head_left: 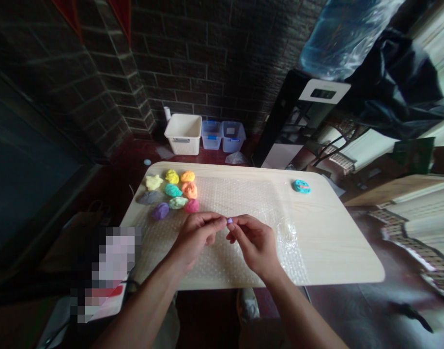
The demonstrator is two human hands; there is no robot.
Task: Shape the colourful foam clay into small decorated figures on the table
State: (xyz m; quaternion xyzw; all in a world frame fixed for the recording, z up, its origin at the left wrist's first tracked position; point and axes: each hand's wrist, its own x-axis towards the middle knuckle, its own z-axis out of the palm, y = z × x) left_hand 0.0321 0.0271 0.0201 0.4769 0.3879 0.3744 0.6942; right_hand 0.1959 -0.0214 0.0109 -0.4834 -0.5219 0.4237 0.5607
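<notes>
Above the middle of the table, a tiny piece of light purple modelling clay (229, 220) shows between my fingertips. My right hand (256, 242) pinches it between thumb and forefinger. Closed in a pinch, my left hand (200, 235) meets it from the other side, its fingertips partly hiding the piece. Several lumps of clay lie at the table's left, among them a purple lump (160, 211), a pink lump (191, 206), an orange lump (189, 189), a yellow lump (172, 176) and a grey lump (149, 197). A flattened turquoise clay shape with an orange strip (302, 186) rests at the far right.
Bubble wrap (243, 194) covers the middle and left of the pale wooden table (338, 242). Beyond the far edge stand a white bin (183, 135) and two blue-tinted plastic boxes (233, 136) on the floor. A water dispenser (298, 116) stands behind, to the right.
</notes>
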